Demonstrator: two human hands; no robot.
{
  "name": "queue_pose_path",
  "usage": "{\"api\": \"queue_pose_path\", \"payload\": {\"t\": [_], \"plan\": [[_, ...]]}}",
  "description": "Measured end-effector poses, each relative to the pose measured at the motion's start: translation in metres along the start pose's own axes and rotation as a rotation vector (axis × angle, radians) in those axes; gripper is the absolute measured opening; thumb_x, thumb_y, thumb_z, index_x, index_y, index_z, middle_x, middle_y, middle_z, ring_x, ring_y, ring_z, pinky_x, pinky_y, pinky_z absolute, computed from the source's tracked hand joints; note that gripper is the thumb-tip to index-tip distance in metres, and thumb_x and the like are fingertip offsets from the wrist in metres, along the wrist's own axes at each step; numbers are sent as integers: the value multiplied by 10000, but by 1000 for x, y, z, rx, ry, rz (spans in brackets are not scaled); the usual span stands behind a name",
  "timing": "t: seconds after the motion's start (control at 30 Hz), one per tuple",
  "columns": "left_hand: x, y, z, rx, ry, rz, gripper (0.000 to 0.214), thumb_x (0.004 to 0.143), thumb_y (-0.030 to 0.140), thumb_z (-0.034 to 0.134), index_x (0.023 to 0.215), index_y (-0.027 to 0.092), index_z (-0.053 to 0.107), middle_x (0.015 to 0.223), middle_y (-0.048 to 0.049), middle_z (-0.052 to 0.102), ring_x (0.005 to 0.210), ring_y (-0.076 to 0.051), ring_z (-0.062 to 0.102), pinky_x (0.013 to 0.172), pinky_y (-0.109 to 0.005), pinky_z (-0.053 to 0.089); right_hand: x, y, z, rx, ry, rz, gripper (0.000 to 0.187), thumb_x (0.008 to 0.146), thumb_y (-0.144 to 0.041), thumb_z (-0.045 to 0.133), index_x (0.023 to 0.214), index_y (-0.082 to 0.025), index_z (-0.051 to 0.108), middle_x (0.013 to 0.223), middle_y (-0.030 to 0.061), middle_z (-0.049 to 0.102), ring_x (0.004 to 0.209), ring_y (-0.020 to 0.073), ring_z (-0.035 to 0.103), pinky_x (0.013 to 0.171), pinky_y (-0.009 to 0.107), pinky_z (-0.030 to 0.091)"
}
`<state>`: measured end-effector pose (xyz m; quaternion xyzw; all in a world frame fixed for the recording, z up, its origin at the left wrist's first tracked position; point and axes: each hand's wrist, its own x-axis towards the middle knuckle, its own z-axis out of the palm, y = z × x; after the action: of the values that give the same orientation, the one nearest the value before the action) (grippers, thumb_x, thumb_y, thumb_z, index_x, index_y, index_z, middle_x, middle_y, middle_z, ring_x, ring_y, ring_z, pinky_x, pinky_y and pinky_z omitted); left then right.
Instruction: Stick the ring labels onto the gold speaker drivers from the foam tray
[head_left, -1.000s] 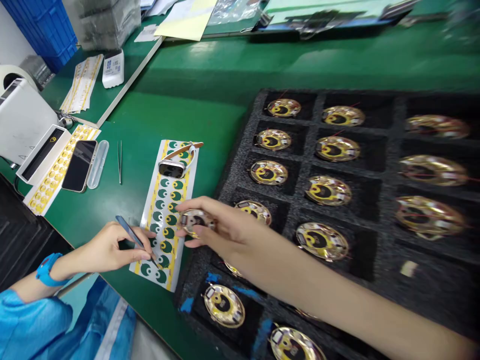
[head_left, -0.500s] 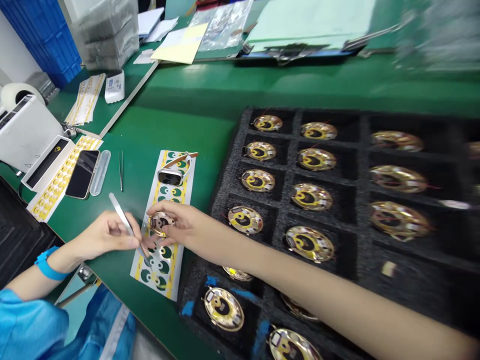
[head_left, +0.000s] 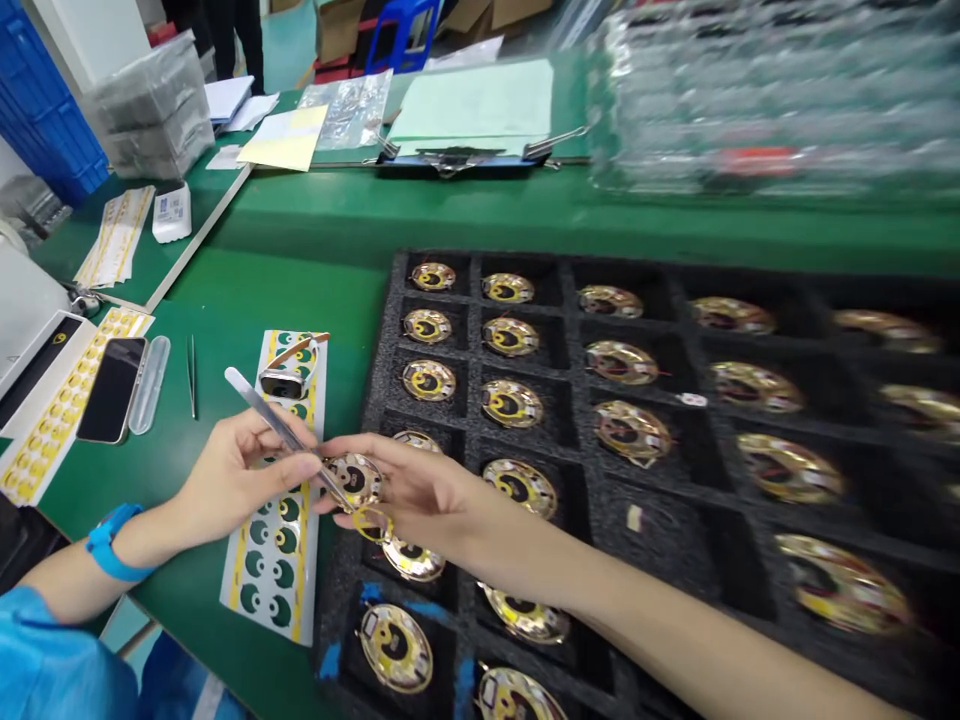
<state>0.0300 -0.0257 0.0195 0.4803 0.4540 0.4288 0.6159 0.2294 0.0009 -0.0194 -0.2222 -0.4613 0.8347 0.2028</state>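
Pinched in my left hand (head_left: 244,468) are metal tweezers (head_left: 264,408), slanting down to the right. A thin yellow ring-shaped sticker (head_left: 388,524) is at their tips, just below a round gold-rimmed watch-like module (head_left: 360,476) with a dark centre. My right hand (head_left: 427,490) grips that module by its edge, its fingers curled around it. Beneath the hands lies a white and yellow sticker sheet (head_left: 294,610) with rows of cut-outs. A wristwatch (head_left: 283,384) with a brown strap rests on the sheet's far end. Whether the sticker touches the module I cannot tell.
A black foam tray (head_left: 379,400) holds several similar modules in compartments. To the left lie other tweezers (head_left: 192,378), a clear case (head_left: 150,385), a phone (head_left: 112,390) and another sticker strip (head_left: 45,425). Behind are a clipboard (head_left: 472,105) and clear plastic trays (head_left: 750,110).
The view has swung right. My left hand and tweezers have moved closer to the module, and the tweezer tips now cross in front of it. The yellow ring now shows below the module.
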Motion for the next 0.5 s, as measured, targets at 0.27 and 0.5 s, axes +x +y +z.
{"api": "queue_pose_path", "payload": {"t": [0.27,0.5], "plan": [[0,-5,-4,56,70,-40,218,797,301,733,827,162,568,686,0,698,646,-121,672,634,-207,521,-1,9,-1,74,-38,-48,363,868,-196,569,1220,-282,553,1114,9,670,1046,139,658,926,308,543],[1,-1,-3,180,140,5,217,776,285,748,838,159,582,690,4,683,644,-119,648,628,-201,505,-4,10,0,8,-8,-44,364,867,-210,566,1225,-259,530,1109,30,670,1055,164,663,935,340,555]]}}
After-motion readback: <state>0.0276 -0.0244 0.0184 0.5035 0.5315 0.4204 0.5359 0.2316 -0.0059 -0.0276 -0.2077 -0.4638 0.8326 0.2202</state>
